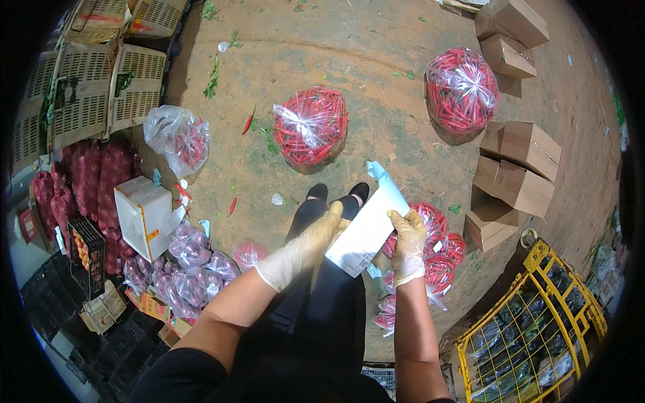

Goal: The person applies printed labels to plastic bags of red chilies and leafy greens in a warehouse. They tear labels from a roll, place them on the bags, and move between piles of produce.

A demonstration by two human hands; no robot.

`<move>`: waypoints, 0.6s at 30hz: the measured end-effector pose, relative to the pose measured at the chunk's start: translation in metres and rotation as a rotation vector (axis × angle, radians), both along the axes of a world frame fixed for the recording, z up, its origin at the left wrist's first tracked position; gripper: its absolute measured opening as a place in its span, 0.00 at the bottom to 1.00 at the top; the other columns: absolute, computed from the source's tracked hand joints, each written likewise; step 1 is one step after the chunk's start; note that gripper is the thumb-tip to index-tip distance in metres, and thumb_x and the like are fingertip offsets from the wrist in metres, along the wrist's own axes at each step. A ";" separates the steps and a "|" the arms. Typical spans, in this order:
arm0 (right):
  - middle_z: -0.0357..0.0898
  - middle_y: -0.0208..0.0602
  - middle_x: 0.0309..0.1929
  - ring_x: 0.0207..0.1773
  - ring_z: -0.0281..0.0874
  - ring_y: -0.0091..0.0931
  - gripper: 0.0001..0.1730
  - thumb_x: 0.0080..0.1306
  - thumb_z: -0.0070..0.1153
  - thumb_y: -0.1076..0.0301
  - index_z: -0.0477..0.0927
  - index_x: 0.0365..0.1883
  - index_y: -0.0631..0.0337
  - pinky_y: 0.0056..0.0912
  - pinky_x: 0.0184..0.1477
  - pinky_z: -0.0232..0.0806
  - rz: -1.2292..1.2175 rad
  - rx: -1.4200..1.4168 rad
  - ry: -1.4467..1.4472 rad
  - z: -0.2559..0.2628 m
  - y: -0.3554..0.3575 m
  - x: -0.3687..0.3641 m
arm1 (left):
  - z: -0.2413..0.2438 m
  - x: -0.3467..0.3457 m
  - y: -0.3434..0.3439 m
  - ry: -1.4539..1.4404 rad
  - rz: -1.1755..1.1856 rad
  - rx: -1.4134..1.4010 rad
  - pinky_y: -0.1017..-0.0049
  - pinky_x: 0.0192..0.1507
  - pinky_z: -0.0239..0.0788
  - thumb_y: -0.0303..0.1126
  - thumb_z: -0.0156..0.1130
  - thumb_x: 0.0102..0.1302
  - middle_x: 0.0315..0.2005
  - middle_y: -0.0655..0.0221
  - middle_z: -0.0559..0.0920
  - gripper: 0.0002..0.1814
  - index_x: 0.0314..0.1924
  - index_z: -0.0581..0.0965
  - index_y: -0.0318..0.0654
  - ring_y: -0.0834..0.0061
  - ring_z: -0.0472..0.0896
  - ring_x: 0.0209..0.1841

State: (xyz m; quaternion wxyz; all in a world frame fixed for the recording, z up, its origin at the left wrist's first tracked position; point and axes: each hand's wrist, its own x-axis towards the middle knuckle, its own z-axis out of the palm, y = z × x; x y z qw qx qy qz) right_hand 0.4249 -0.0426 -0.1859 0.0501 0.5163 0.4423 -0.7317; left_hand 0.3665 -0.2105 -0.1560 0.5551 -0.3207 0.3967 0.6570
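Note:
A long white paper strip (370, 229) with printed writing at its lower end is held in front of my legs. Its far end curls over to show a pale blue side. My right hand (409, 237), in a thin translucent glove, pinches the strip's right edge. Gloved too, my left hand (307, 237) is at the strip's left edge with its thumb raised; its fingertips are partly hidden, so its grip is unclear. Below the right hand, several clear bags of red chillies (441, 272) lie on the floor. Straight ahead sits a larger tied bag of red chillies (322, 136).
Another big chilli bag (461, 95) stands right, near open cardboard boxes (519, 184). A yellow wire cage (529, 332) is at lower right. Leftward are a white foam box (146, 216), bagged purple vegetables (189, 282), red mesh sacks (88, 181) and plastic crates (83, 90).

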 end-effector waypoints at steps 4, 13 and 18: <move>0.77 0.32 0.31 0.31 0.72 0.20 0.05 0.60 0.54 0.76 0.74 0.35 0.66 0.20 0.35 0.65 -0.008 -0.096 0.068 0.012 0.001 0.001 | -0.007 0.001 0.002 0.253 -0.254 0.078 0.82 0.39 0.66 0.36 0.59 0.62 0.34 0.72 0.80 0.14 0.41 0.78 0.32 0.85 0.74 0.36; 0.77 0.33 0.33 0.34 0.73 0.20 0.06 0.59 0.53 0.78 0.74 0.35 0.67 0.21 0.38 0.64 -0.120 -0.184 0.111 0.035 0.013 0.007 | 0.000 -0.001 0.028 0.381 -0.482 -0.004 0.84 0.32 0.65 0.24 0.64 0.54 0.27 0.77 0.80 0.08 0.36 0.80 0.34 0.88 0.74 0.29; 0.77 0.31 0.33 0.34 0.71 0.18 0.06 0.59 0.53 0.78 0.76 0.36 0.66 0.20 0.38 0.64 -0.178 -0.176 0.211 0.025 0.021 0.042 | -0.002 0.009 0.043 0.407 -0.533 0.002 0.83 0.28 0.65 0.23 0.63 0.54 0.25 0.78 0.80 0.05 0.33 0.81 0.34 0.88 0.73 0.27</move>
